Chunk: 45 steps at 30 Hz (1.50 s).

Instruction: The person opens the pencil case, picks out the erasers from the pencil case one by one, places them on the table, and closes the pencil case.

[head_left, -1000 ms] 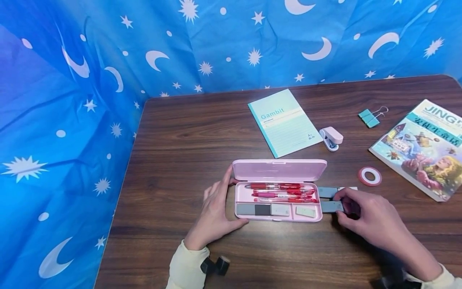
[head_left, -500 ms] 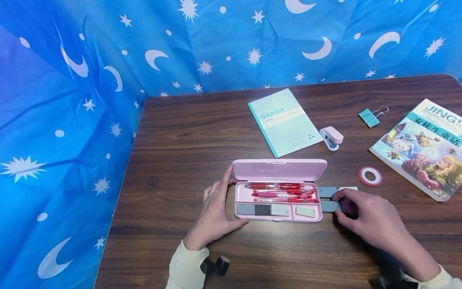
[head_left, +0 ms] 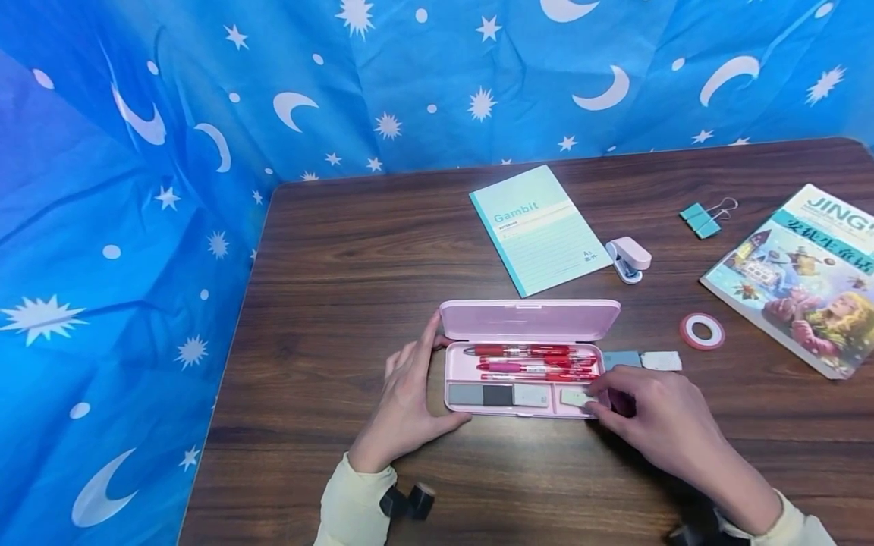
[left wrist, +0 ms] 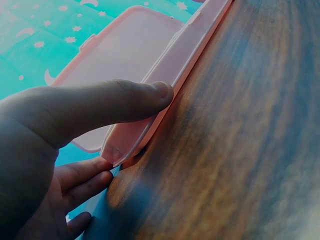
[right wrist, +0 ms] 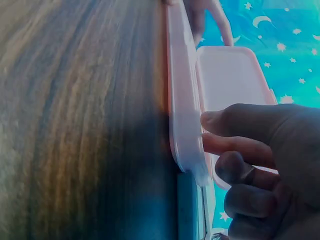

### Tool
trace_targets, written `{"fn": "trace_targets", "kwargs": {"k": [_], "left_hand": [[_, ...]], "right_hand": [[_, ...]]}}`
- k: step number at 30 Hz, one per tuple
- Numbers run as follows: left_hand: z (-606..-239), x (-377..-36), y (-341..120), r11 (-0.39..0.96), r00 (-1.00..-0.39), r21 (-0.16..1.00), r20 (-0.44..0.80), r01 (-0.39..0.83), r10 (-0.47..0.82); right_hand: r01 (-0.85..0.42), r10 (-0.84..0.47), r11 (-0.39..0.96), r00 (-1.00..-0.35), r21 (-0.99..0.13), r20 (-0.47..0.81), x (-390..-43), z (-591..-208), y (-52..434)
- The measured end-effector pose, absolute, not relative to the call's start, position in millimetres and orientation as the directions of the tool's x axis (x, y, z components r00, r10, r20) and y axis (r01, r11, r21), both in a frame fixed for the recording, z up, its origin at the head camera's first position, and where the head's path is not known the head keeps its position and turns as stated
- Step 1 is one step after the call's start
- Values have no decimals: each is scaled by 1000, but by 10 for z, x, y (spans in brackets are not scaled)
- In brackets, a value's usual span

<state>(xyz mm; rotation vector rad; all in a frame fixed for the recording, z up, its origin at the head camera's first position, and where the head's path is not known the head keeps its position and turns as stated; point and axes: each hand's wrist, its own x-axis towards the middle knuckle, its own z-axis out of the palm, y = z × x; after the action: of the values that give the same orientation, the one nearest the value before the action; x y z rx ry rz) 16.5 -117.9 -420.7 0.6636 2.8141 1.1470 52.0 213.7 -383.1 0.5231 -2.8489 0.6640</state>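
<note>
The left hand [head_left: 408, 394] lies flat at near left, fingers straight, thumb extended. The right hand [head_left: 655, 421] reaches in from near right, fingers curled downward.

Raised lid [head_left: 529, 320] walls the case's [head_left: 456, 377] far side.

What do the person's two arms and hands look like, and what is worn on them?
Both hands, the left hand and the right hand, are bare, with no gloves or rings visible. Each arm wears a pale cream long sleeve that ends at the wrist. A black strap with a small dark device sits at the left wrist; a similar dark strap shows at the right wrist.
</note>
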Motion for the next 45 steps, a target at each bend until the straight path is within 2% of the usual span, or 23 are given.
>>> {"fn": "trace_targets", "kwargs": {"k": [9, 15, 22, 26, 29, 32, 34, 40, 45], "left_hand": [[-4211, 155, -1166, 639, -907, 668, 136, 381, 398], [-4216, 157, -1172, 634, -904, 667, 151, 392, 400], [-4214, 157, -1170, 632, -906, 674, 138, 382, 400], [-4211, 156, -1169, 630, -909, 681, 133, 374, 396], [-4210, 158, -1171, 632, -908, 677, 141, 378, 394], [-4215, 165, -1169, 635, -907, 669, 152, 387, 393], [-4213, 172, -1167, 635, -909, 671, 151, 383, 388], [-4211, 175, -1168, 629, -908, 675, 157, 385, 387], [-4229, 164, -1158, 626, -908, 678, 155, 385, 390]], "right_hand": [[-300, -287, 910, -954, -288, 86, 482, -3786, 2109], [-291, -295, 912, -955, -289, 28, 468, -3772, 2097], [-276, -278, 885, -959, -374, 51, 465, -3808, 2113], [-249, -265, 815, -963, -523, 45, 450, -3798, 2155], [-193, -254, 718, -967, -669, 6, 438, -3754, 2262], [-113, -237, 644, -970, -757, -57, 447, -3702, 2489], [-76, -236, 633, -967, -771, -99, 460, -3690, 2695], [8, -259, 706, -928, -708, -268, 512, -3761, 3208], [17, -284, 698, -911, -716, -298, 537, -3864, 3321]]}}
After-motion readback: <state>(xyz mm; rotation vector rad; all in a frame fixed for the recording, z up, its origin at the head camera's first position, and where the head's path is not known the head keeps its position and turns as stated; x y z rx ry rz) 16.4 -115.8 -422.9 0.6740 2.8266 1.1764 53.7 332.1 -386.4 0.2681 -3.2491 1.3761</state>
